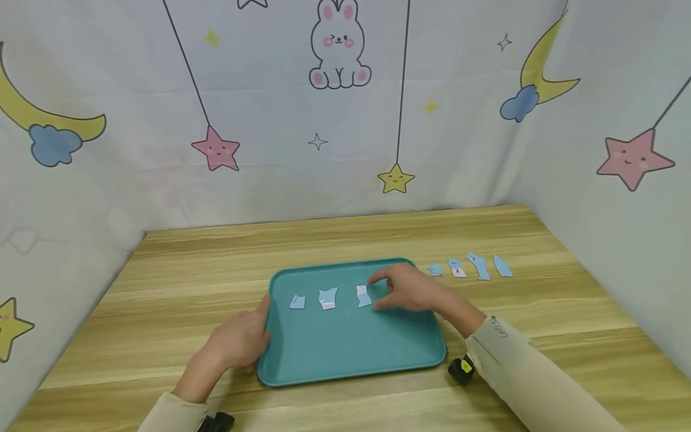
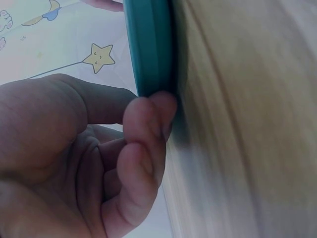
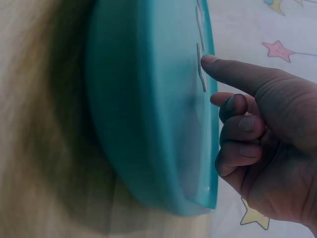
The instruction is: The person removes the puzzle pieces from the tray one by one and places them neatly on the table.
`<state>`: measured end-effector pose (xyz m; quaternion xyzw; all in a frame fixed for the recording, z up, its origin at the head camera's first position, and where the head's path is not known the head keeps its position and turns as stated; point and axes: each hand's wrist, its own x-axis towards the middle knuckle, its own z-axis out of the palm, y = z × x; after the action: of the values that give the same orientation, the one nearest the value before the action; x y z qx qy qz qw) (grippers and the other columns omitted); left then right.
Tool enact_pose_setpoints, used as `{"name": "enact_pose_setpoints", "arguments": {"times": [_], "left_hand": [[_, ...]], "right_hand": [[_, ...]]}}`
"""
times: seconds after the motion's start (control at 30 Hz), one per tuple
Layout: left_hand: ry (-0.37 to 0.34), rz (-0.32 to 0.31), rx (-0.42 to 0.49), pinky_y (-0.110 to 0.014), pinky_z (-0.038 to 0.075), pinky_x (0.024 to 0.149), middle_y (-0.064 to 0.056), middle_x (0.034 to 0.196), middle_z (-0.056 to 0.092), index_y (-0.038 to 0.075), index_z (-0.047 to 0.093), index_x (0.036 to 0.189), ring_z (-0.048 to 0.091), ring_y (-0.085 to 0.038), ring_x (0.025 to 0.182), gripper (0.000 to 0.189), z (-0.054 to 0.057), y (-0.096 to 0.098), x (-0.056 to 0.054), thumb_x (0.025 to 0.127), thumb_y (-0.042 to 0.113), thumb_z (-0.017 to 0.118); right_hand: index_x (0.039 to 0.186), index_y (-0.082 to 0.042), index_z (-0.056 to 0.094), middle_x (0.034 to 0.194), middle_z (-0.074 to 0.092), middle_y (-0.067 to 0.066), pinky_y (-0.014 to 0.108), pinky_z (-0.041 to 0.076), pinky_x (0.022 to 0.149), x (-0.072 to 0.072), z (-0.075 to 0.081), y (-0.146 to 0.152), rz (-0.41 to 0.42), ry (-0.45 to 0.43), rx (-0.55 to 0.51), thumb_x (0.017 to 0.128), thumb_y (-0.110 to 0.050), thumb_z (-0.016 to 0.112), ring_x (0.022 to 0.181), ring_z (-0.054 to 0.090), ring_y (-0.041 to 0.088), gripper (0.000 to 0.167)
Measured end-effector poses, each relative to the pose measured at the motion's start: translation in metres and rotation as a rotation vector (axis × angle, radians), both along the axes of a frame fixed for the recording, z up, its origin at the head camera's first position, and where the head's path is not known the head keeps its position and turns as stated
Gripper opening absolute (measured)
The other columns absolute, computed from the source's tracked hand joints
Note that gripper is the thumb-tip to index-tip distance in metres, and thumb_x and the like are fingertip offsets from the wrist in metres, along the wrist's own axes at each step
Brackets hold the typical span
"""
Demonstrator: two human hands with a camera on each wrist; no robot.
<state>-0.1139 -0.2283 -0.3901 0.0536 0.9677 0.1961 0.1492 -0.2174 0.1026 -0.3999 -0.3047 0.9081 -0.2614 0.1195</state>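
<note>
A teal tray [image 1: 345,348] lies on the wooden table. My left hand [image 1: 240,339] grips its left rim, with fingers curled against the side wall in the left wrist view. Inside the tray lie three flat, irregular puzzle-like pieces: a blue one [image 1: 297,302], a blue and white one [image 1: 327,298] and a blue and pale pink one [image 1: 363,296]. My right hand [image 1: 410,288] is over the tray's right side, thumb and index finger spread at the right edge of the pink and blue piece. In the right wrist view its other fingers are curled in.
Several similar pieces stand in a row on the table beyond the tray's right corner, among them a long blue one [image 1: 478,266] and a narrow one [image 1: 502,266]. A patterned white cloth [image 1: 270,198] hangs round the back and sides of the table [image 1: 540,336].
</note>
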Motion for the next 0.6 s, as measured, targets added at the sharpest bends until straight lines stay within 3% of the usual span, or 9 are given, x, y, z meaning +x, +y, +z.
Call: {"name": "enact_pose_setpoints", "arguments": {"times": [0.3,0.6], "left_hand": [[0.004,-0.004,0.004,-0.028,0.038,0.046,-0.006,0.053,0.058,-0.011,0.016,0.164,0.054,-0.015,0.04,0.072,-0.0001,0.0,0.0,0.103,0.005,0.05],[0.015,-0.006,0.003,-0.029,0.041,0.047,-0.006,0.058,0.059,-0.011,0.015,0.164,0.057,-0.016,0.041,0.072,-0.0003,-0.0003,0.0,0.102,0.004,0.049]], "right_hand": [[0.134,-0.006,0.072,0.055,0.04,-0.009,0.023,0.03,0.055,0.0009,-0.0001,-0.0088,0.0,0.036,0.041,0.09,-0.027,0.085,0.051,0.035,0.006,0.05],[0.13,-0.006,0.074,0.054,0.037,-0.009,0.022,0.028,0.054,0.0007,-0.0013,-0.0098,0.012,0.046,0.014,0.091,-0.024,0.084,0.049,0.033,0.005,0.044]]}}
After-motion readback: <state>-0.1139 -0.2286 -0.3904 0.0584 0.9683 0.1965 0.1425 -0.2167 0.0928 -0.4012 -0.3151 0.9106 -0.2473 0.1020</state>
